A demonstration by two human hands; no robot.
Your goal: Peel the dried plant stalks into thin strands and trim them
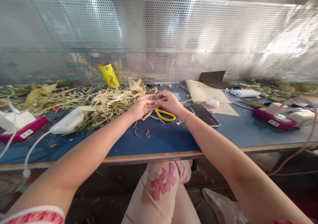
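Nearest, a curled scrap (148, 134) lies on our counter (159, 147). Just past it sits the yellow loop (169, 119), close under our right hand (167, 101). That hand curls inward; our left hand (142, 108) reaches to it with fingers loosely extended. We cannot tell whether either pinches anything. We judge this step as fine fingertip work, the next move calling for a light touch. Beyond lie dry stalks (105, 101), then a tilted yellow tube (109, 75).
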